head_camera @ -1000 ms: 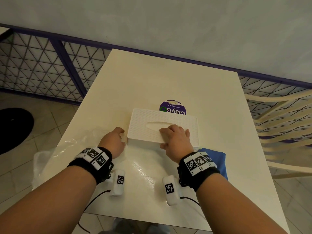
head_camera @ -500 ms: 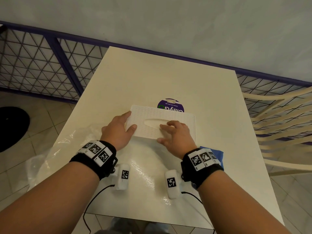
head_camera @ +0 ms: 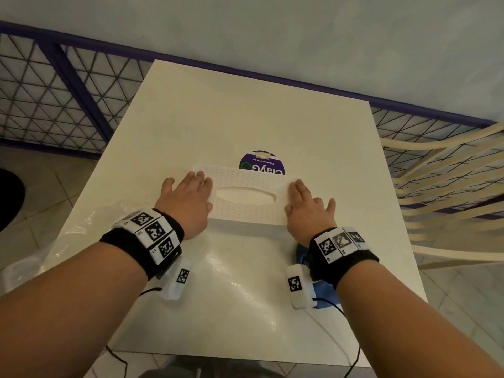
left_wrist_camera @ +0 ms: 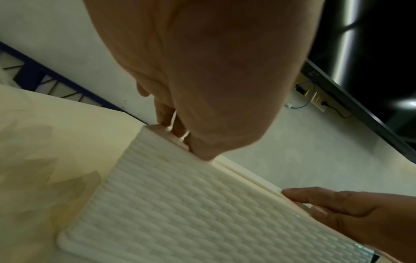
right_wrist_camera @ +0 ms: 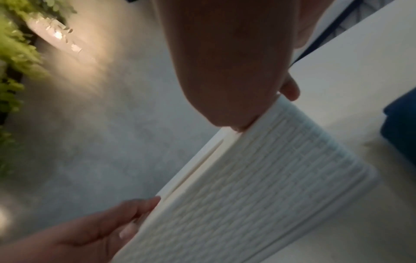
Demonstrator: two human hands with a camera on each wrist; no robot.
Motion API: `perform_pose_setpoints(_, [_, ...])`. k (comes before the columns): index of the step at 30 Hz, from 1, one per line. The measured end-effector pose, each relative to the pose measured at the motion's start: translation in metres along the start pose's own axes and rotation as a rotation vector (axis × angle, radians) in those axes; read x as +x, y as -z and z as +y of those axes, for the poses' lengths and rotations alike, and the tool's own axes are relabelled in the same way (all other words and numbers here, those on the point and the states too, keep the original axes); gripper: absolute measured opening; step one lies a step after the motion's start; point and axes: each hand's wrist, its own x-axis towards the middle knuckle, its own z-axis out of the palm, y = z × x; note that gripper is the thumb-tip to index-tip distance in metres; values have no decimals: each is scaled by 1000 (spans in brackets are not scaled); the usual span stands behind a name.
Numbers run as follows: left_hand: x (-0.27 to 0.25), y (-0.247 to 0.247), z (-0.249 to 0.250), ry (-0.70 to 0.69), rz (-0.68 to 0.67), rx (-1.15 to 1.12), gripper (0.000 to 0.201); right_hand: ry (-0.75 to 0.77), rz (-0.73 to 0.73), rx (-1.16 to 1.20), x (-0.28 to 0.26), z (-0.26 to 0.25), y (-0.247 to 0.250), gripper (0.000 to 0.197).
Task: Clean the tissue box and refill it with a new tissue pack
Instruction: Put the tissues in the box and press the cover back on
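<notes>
A white woven-pattern tissue box [head_camera: 245, 214] lies flat on the white table [head_camera: 245, 110], its oval slot facing up. My left hand [head_camera: 188, 197] rests flat on the box's left end, fingers straight. My right hand [head_camera: 308, 205] rests flat on the right end in the same way. In the left wrist view the left hand [left_wrist_camera: 202, 71] touches the top edge of the box [left_wrist_camera: 191, 213], with the right hand [left_wrist_camera: 360, 210] at the other end. The right wrist view shows the right hand [right_wrist_camera: 225, 62] on the box [right_wrist_camera: 258, 186]. What is inside the box is hidden.
A blue cloth [head_camera: 324, 293] lies under my right wrist near the table's front right. Clear plastic wrap [head_camera: 54, 249] hangs over the left edge. A purple round sticker [head_camera: 261, 165] sits behind the box. A cream chair [head_camera: 447, 170] stands at the right, a purple mesh railing [head_camera: 68, 77] beyond.
Both hands have moved apart, from the box's front left corner and middle out to its two ends, and now lie flat on top. The box stays in place.
</notes>
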Motion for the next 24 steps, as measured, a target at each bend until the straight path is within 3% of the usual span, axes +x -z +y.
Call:
perform_pose_setpoints(7, [4,6,5,5,-59,47,58,27,-46,30,5,2,-8,59])
perform_pose_setpoints(13, [9,8,7,0,-78,34,57,58,3,111,6,10,-17,59])
perform_pose_setpoints(19, [10,12,9,25,-99,12,59,24,43,-151,7,-13,6,61])
perform_pose_setpoints(22, [10,14,13,42,-101,26,63,119,88,-86,6,-46,14,44])
perform_pose_setpoints(24, [9,15,11,39,-107,9,61,98,82,-56,11,-62,11,35])
